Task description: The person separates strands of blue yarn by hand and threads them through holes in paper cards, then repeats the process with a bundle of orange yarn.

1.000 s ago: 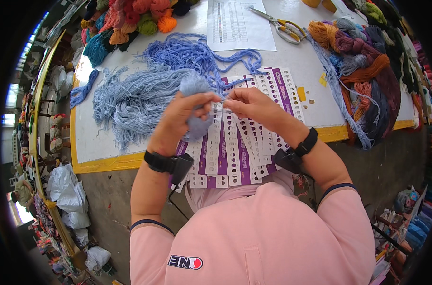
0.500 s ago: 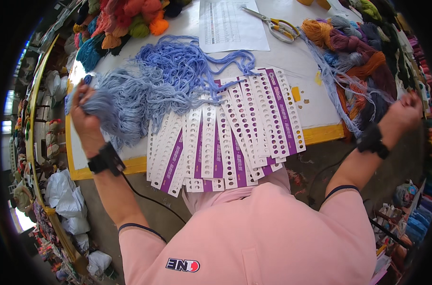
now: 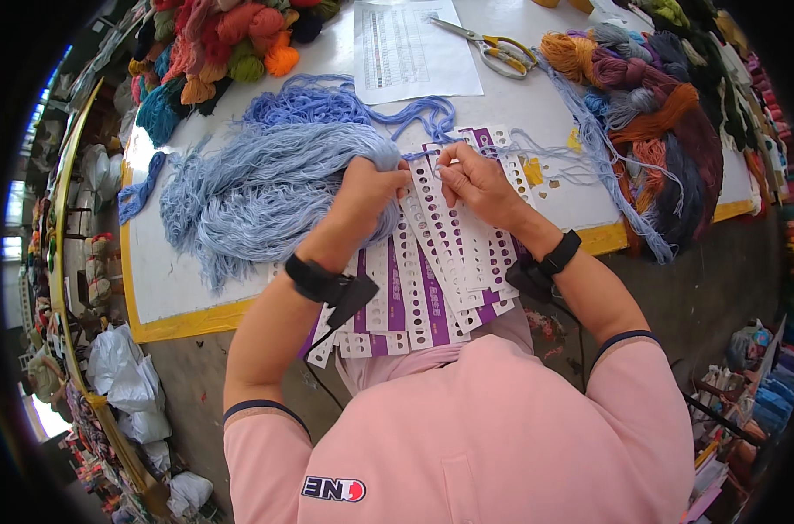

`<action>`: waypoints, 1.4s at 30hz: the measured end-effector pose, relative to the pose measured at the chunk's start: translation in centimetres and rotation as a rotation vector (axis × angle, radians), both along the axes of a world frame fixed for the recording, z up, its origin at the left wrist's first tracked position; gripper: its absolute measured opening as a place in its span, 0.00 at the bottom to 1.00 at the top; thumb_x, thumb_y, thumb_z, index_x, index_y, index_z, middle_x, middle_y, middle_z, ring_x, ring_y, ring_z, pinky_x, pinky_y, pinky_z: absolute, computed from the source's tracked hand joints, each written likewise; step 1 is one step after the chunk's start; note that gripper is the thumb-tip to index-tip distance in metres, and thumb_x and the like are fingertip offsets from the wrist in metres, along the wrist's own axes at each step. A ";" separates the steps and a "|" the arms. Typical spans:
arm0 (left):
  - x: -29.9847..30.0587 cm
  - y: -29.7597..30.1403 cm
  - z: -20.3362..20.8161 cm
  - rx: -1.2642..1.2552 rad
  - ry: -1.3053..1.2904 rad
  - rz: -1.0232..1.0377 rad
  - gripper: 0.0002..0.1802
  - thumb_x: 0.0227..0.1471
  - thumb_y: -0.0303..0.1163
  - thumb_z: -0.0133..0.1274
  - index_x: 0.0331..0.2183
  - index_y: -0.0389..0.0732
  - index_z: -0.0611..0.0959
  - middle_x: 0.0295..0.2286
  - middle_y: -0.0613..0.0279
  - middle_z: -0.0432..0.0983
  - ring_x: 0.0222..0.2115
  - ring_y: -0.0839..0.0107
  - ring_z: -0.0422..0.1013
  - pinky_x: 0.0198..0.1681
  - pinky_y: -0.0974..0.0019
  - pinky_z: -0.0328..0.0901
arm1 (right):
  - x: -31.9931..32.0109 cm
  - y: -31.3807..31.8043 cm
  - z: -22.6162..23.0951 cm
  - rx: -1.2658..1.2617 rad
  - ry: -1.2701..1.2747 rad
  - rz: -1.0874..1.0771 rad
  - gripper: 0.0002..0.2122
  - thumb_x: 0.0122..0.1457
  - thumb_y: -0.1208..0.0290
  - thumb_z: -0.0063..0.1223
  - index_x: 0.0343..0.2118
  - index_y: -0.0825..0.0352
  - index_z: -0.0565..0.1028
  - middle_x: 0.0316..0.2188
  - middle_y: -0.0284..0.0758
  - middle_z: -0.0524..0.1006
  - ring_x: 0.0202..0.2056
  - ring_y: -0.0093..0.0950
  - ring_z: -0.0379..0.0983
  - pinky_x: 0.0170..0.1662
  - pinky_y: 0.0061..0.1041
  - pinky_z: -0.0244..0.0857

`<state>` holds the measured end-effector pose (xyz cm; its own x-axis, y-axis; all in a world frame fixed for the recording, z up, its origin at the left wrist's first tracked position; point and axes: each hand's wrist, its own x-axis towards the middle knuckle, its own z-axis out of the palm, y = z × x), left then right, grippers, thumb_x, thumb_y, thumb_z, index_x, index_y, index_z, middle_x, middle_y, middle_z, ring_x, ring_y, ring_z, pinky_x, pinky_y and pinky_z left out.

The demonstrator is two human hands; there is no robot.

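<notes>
A large hank of light blue thread [image 3: 257, 192] spreads over the left of the table. My left hand [image 3: 372, 188] is closed around its right end, above a fan of white and purple cards punched with holes [image 3: 427, 284]. Close to it, over the same cards, my right hand [image 3: 477, 182] pinches strands of light blue thread; loose ends [image 3: 549, 164] trail out to the right behind it. The exact grip at the fingertips is too fine to make out. Periwinkle blue yarn [image 3: 314, 103] lies in a tangle behind the hank, with some running toward the card tops.
Yellow-handled scissors [image 3: 501, 54] lie beside a printed sheet [image 3: 410, 52] at the back. Mixed skeins [image 3: 240, 35] pile up at the far left, more skeins [image 3: 650, 96] at the right. A small blue skein [image 3: 141, 188] hangs over the left edge. Yellow tape [image 3: 187, 323] borders the white table.
Both hands have come in from wide apart to the middle, over the cards. The light blue hank now reaches further right with my left hand. Strands now trail behind my right hand.
</notes>
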<state>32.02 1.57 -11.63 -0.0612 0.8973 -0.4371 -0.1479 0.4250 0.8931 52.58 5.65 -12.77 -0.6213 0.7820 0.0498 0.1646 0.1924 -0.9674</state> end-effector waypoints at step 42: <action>-1.7 -0.6 1.7 -0.057 -0.275 -0.015 0.05 0.47 0.23 0.56 0.29 0.31 0.82 0.25 0.59 0.79 0.21 0.77 0.71 0.24 0.74 0.65 | -0.8 1.8 0.9 0.436 -0.383 0.214 0.07 0.58 0.68 0.54 0.32 0.67 0.73 0.20 0.39 0.76 0.23 0.37 0.74 0.29 0.33 0.64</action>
